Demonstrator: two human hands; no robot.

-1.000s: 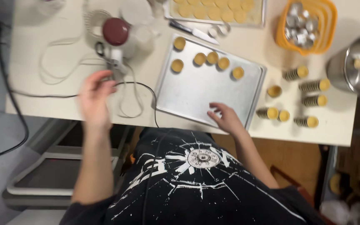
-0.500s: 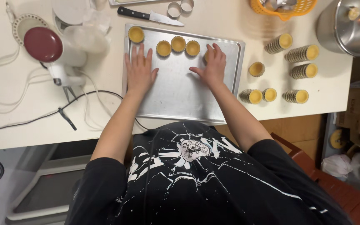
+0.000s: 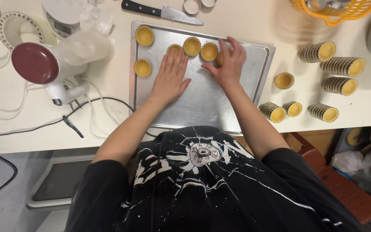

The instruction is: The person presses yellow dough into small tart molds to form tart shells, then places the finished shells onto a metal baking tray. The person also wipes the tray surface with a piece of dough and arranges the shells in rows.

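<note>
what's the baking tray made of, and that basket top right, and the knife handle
Flat rectangular baking tray: likely bare metal, dull silver with soft reflections. Orange slotted basket: apparently plastic, uniform bright colour, moulded slots. Black handle of the kitchen knife: dark matte, plastic or wood, unclear; blade shiny steel.

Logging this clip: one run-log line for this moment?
left hand: flat on baking tray, touching tart shell | right hand: over another shell | knife behind tray

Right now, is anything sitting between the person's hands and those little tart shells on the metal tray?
Nothing visible. The left hand lies flat on the baking tray, fingertips on a tart shell; the right hand covers another shell beside the row.
</note>
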